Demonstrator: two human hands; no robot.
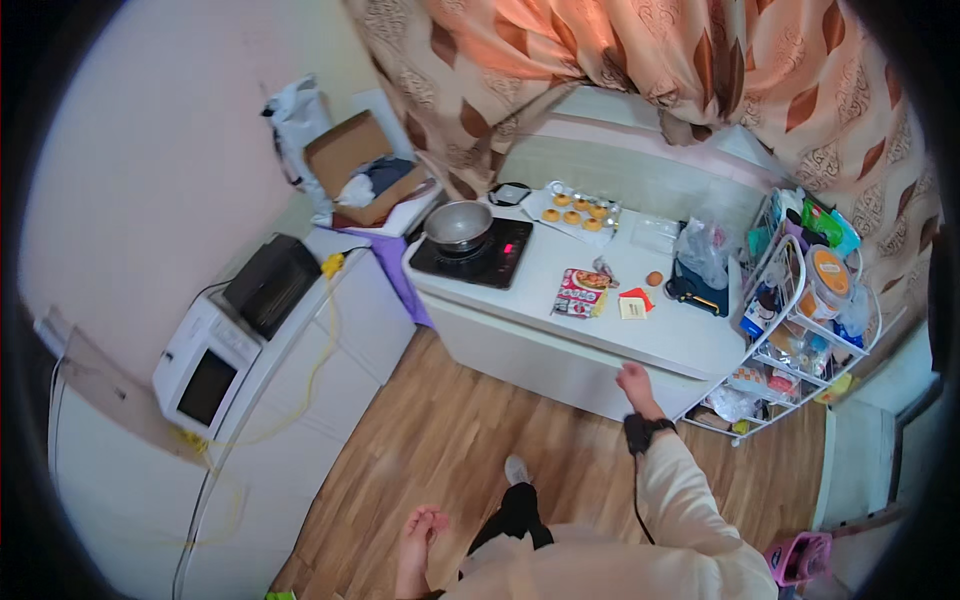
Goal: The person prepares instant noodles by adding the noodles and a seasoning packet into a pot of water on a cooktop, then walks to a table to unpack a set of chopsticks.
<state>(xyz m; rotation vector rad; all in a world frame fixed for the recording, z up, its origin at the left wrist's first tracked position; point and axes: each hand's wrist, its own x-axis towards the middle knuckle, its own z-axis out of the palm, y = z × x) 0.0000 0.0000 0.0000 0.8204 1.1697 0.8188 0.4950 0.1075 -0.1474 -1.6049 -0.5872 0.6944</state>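
White and long, the counter [615,336] carries a black induction cooktop [510,262] at its left end with a metal pan [457,228] on top and, near the middle of its front edge, a red-and-white packet [583,293]. The left hand [425,521], loosely curled with nothing visible in it, is well apart from that edge, while the right hand [633,378], fingers drawn in, is near its right half, though whether it grips anything I cannot tell. Beside the packet lies a pale card [632,309], with a brown egg [654,278] farther toward the back edge.
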